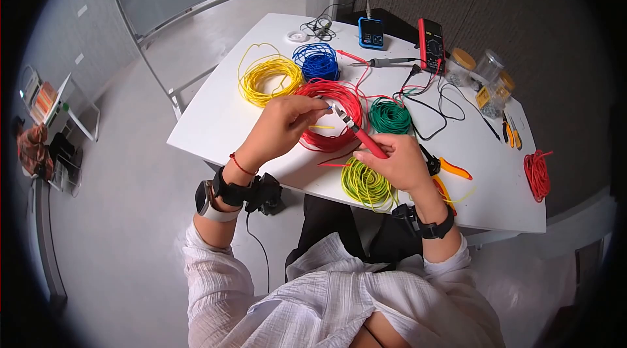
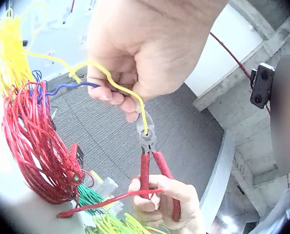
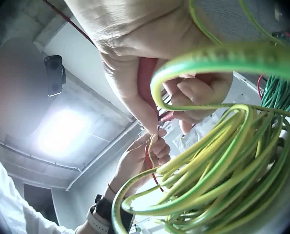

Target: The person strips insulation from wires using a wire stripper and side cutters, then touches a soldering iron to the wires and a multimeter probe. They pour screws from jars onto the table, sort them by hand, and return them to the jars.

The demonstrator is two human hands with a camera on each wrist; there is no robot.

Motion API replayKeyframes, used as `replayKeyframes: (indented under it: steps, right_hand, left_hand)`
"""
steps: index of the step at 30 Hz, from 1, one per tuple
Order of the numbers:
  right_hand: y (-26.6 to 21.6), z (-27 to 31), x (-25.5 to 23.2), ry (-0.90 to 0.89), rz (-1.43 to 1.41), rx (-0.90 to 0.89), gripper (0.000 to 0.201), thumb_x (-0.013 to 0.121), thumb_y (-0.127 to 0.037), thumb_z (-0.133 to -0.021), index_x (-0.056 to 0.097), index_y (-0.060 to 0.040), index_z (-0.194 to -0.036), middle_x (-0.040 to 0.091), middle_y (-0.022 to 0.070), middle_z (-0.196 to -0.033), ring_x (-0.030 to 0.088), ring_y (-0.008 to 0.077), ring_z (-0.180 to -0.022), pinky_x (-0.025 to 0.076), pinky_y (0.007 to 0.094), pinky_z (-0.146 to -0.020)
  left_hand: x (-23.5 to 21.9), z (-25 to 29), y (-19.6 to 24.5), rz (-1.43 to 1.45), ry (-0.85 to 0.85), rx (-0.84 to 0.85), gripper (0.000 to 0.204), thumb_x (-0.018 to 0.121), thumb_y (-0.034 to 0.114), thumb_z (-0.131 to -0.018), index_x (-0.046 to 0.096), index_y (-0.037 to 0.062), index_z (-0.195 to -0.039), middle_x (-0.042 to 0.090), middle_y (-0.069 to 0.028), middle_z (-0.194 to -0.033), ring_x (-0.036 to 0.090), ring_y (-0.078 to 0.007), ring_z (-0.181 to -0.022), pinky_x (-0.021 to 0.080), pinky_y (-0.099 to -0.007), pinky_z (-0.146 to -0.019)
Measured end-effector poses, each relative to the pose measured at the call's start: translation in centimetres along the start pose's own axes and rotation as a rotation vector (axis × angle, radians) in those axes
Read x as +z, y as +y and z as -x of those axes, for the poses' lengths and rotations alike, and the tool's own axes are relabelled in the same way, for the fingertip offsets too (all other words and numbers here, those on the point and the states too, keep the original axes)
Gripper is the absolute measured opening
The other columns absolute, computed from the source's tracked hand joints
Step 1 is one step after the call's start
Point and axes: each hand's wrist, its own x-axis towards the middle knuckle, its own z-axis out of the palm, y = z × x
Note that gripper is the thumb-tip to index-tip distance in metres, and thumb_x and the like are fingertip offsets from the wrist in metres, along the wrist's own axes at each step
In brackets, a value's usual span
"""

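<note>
My left hand (image 1: 287, 116) pinches a blue wire (image 2: 67, 88) between thumb and fingertips, above the red wire coil (image 1: 330, 142). In my right hand (image 1: 403, 164) are wire cutters (image 1: 369, 142) with red handles, their metal jaws right at the left fingertips. A yellow wire (image 2: 106, 70) runs past the left fingers in the left wrist view, and its end overlaps the cutters' pivot. A yellow-green wire coil (image 1: 366, 185) lies below the right hand and fills much of the right wrist view (image 3: 223, 165). The tip of the blue wire is hidden at the fingers.
Around the hands lie yellow (image 1: 251, 87), blue (image 1: 318, 64) and green (image 1: 390, 116) wire coils. Behind them are a soldering iron (image 1: 392, 62), a red multimeter (image 1: 431, 44) and jars (image 1: 486, 67). Orange-handled strippers (image 1: 455, 168) lie right of the right hand, near the table edge.
</note>
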Motion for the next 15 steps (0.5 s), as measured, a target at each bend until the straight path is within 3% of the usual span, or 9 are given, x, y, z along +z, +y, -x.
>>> replayKeyframes:
  steps: [4, 7, 8, 10, 12, 15]
  right_hand:
    - [-0.9, 0.2, -0.4, 0.073, 0.033, 0.086, 0.033, 0.071, -0.028, -0.072, 0.064, -0.0004, -0.089, 0.059, 0.0062, -0.060, 0.053, 0.0064, -0.055, 0.044, 0.0233, -0.053]
    - [-2.6, 1.4, -1.0, 0.190, -0.388, 0.104, 0.026, 0.067, -0.018, -0.078, 0.061, 0.0028, -0.093, 0.057, 0.0009, -0.070, 0.046, 0.0019, -0.060, 0.040, 0.0186, -0.055]
    - [-3.0, 2.2, -0.9, 0.199, -0.390, 0.105, 0.026, 0.067, -0.018, -0.078, 0.061, 0.0028, -0.093, 0.057, 0.0009, -0.070, 0.046, 0.0019, -0.060, 0.040, 0.0186, -0.055]
    - [-3.3, 4.2, -0.8, 0.206, -0.570, -0.106, 0.022, 0.063, -0.012, -0.078, 0.061, 0.0038, -0.093, 0.057, 0.0017, -0.071, 0.047, 0.0030, -0.060, 0.041, 0.0195, -0.057]
    - [-2.1, 6.2, -0.6, 0.111, -0.650, -0.185, 0.025, 0.063, -0.006, -0.072, 0.060, 0.0035, -0.095, 0.054, -0.0005, -0.067, 0.047, 0.0046, -0.060, 0.041, 0.0207, -0.057]
    - [-4.0, 9.8, -3.4, -0.108, -0.551, -0.391, 0.029, 0.064, -0.007, -0.065, 0.059, 0.0031, -0.091, 0.056, 0.0028, -0.066, 0.050, 0.0102, -0.054, 0.041, 0.0223, -0.053]
  left_hand:
    - [0.0, 0.1, 0.0, -0.005, 0.011, -0.005, 0.015, 0.055, 0.006, -0.085, 0.060, -0.0034, -0.096, 0.062, -0.0092, -0.080, 0.061, -0.0137, -0.074, 0.047, -0.0244, -0.068]
    - [-0.1, 0.2, -0.6, 0.037, 0.024, -0.095, 0.015, 0.054, 0.005, -0.086, 0.059, -0.0036, -0.097, 0.063, -0.0087, -0.082, 0.061, -0.0131, -0.080, 0.047, -0.0240, -0.071]
    - [-0.2, 0.3, -0.7, 0.062, 0.075, -0.095, 0.016, 0.053, 0.004, -0.086, 0.059, -0.0035, -0.099, 0.063, -0.0087, -0.085, 0.061, -0.0131, -0.081, 0.047, -0.0237, -0.072]
    - [-0.4, 0.3, -1.2, 0.120, 0.151, -0.129, 0.020, 0.051, 0.004, -0.088, 0.057, -0.0041, -0.104, 0.062, -0.0102, -0.095, 0.060, -0.0141, -0.086, 0.046, -0.0233, -0.077]
    - [-0.5, 0.1, -1.8, 0.073, 0.326, -0.027, 0.019, 0.053, 0.008, -0.087, 0.059, -0.0011, -0.102, 0.063, -0.0107, -0.093, 0.059, -0.0150, -0.086, 0.046, -0.0258, -0.075]
    - [-1.6, 0.3, -1.8, 0.149, 0.407, -0.034, 0.023, 0.047, 0.007, -0.090, 0.053, -0.0031, -0.110, 0.058, -0.0117, -0.108, 0.055, -0.0176, -0.100, 0.042, -0.0265, -0.087]
